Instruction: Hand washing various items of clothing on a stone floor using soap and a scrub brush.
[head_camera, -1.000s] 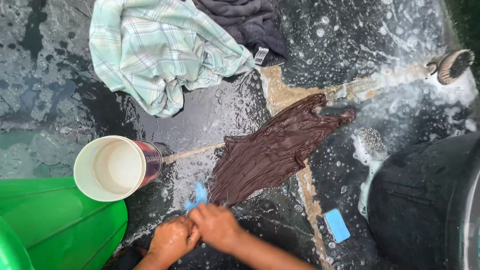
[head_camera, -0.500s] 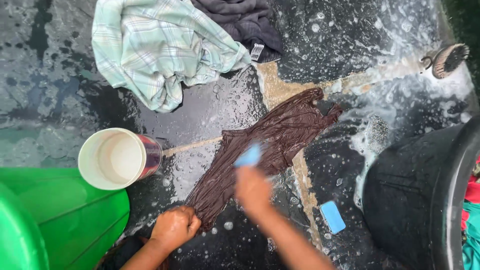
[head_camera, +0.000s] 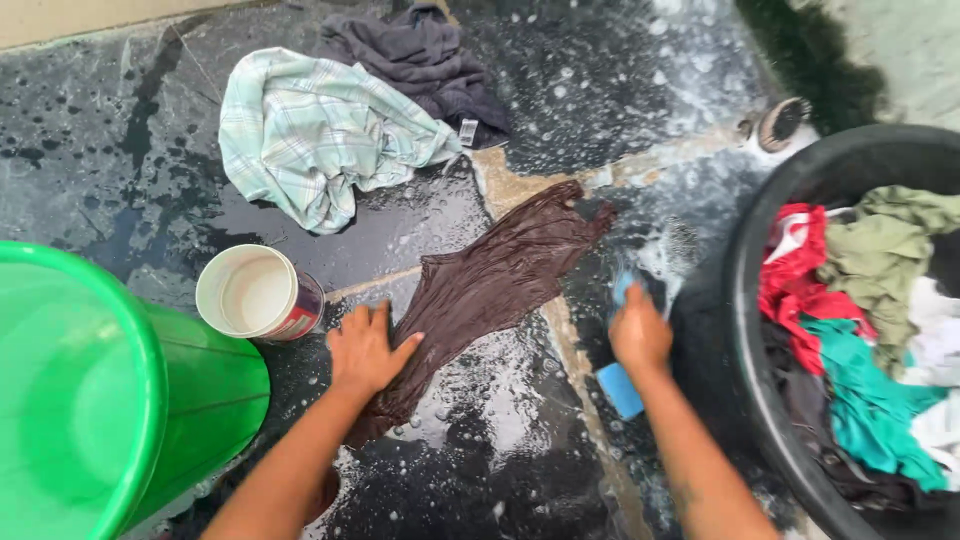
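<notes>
Nearest the camera, the left hand (head_camera: 365, 350) lies flat with its fingers (head_camera: 380, 318) spread open, pressing down on the lower end of a wet brown garment (head_camera: 480, 290) that stretches diagonally across the dark, soapy stone floor (head_camera: 100, 200). The right hand (head_camera: 640, 335) is off to the side, away from the garment, its fingers curled closed around a small light-blue object (head_camera: 622, 288) whose tip shows above the knuckles; what it is cannot be told. Just below that hand, a blue bar of soap (head_camera: 620, 392) lies on the floor. At the left edge stands a large green bucket (head_camera: 80, 390), and just beside it, close to the left hand, a white cup with a dark red outside (head_camera: 258, 295) lies tipped on its side with the mouth facing up toward the camera. On the right, a big black tub (head_camera: 750, 330) holds a heap of red, teal, olive and white clothes (head_camera: 860, 330). Farther away, beyond the brown garment's upper end, a crumpled pale green checked shirt (head_camera: 320, 130) lies on the floor, touching a dark grey garment (head_camera: 420, 55) behind it. A round scrubbing brush (head_camera: 780, 122) rests near the tub's far rim amid white suds.
</notes>
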